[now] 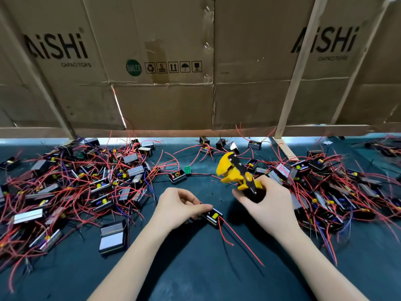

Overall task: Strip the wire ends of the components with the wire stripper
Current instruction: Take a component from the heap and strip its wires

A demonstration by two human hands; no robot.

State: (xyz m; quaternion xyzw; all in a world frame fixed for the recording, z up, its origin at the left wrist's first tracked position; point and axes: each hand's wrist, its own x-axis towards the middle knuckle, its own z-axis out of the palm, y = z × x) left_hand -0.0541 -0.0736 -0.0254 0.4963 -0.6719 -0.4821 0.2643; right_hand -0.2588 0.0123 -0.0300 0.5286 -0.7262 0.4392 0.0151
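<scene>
Hands positioned with component and wire stripper over the surface [195, 268].

The left hand [176, 206] pinches a small black component [213, 216] at centre, its red wires [236, 240] trailing toward 5 o'clock. The right hand [263, 200] grips the yellow wire stripper [235, 170], head pointing to 11 o'clock. Component piles lie at 9 o'clock [71, 183] and 3 o'clock [332, 187].
</scene>
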